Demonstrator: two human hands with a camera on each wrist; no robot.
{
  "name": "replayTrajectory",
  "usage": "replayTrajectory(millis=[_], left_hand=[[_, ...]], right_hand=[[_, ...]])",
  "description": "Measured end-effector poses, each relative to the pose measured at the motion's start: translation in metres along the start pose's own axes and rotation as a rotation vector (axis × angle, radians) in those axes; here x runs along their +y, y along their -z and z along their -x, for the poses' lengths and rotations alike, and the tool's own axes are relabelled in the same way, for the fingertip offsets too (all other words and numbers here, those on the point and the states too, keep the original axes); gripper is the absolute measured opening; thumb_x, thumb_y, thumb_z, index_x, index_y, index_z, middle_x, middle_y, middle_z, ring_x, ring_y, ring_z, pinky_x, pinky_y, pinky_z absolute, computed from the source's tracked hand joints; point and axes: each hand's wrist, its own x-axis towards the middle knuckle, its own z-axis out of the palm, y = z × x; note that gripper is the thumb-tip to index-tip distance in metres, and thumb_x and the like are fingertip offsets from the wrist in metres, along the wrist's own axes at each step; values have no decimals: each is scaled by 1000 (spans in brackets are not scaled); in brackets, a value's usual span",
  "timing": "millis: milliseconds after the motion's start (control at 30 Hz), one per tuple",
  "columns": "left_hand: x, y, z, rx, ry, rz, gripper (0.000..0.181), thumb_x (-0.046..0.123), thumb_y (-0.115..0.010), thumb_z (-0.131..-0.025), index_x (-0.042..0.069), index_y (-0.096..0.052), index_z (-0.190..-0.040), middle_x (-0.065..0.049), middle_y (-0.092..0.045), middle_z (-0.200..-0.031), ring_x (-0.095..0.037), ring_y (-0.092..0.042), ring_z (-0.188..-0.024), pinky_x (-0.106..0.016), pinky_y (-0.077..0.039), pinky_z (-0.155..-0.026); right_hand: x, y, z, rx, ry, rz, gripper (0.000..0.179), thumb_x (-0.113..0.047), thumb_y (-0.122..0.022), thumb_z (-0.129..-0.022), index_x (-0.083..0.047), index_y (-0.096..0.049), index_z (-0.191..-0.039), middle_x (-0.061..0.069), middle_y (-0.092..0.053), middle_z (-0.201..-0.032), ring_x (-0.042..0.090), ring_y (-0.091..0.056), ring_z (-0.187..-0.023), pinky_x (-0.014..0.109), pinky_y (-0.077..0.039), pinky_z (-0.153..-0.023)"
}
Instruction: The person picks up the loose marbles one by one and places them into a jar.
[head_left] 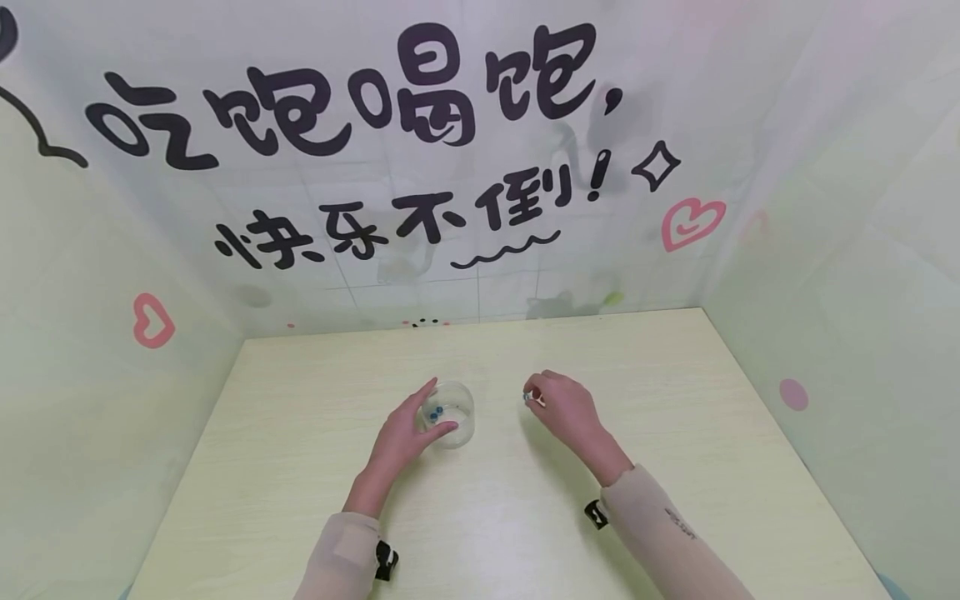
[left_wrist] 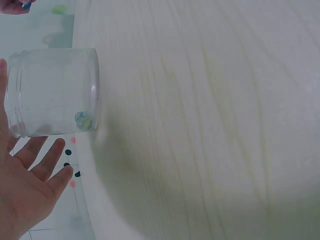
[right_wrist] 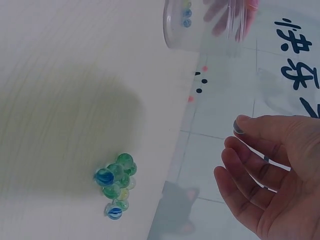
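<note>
Already a few marbles (head_left: 436, 414) lie inside the jar (left_wrist: 55, 90) my left grip (head_left: 405, 433) curves around, while to its right my right grip (head_left: 566, 410) pinches another marble (right_wrist: 238, 128), a cluster (right_wrist: 118, 181) remaining on the desk (head_left: 487, 533).

Pale beige sleeves (head_left: 660, 521) have small black pieces (head_left: 386, 562) at the cuffs (head_left: 621, 482) and dark lettering (head_left: 680, 523) on the right one.

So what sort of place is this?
Perhaps a small booth set up for tabletop work: a pale, wood-grained table enclosed on three sides by decorated walls, with big black lettering across the back one.
</note>
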Motion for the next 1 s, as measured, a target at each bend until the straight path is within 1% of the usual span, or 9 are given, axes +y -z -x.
replayTrajectory(millis=[233,567,767,1000], left_hand=[[-1,0,0,-4,5,7,89,53,-75,-83,25,-34,-156,-14,-42,-157,-39,-37,-146,-58,-38,-115],[-1,0,1,-4,1,9,88,52,-76,-83,25,-35,-156,-14,-42,-158,-39,-37,-146,-58,-38,-116],[0,0,1,-2,-1,11,88,52,-76,-83,25,-35,-156,-14,-42,-157,-39,-38,-146,-58,-38,-116],[1,1,1,-5,3,17,88,51,-76,-83,24,-35,-156,-14,-41,-158,-39,-37,-146,-58,-37,-117]], right_hand=[[-7,2,-4,4,8,5,8,-15,-77,-87,-14,-73,-94,-2,-69,-85,13,-65,-73,27,-53,-60],[-16,4,-9,2,7,-4,7,-15,-77,-87,-14,-74,-93,-1,-69,-84,14,-65,-73,28,-53,-60],[-18,4,-10,-3,24,0,7,-15,-76,-87,-14,-74,-94,-1,-69,-85,13,-65,-74,28,-53,-61],[-22,4,-11,14,42,-8,7,-15,-77,-86,-14,-74,-93,-1,-69,-84,14,-66,-74,28,-54,-60]])
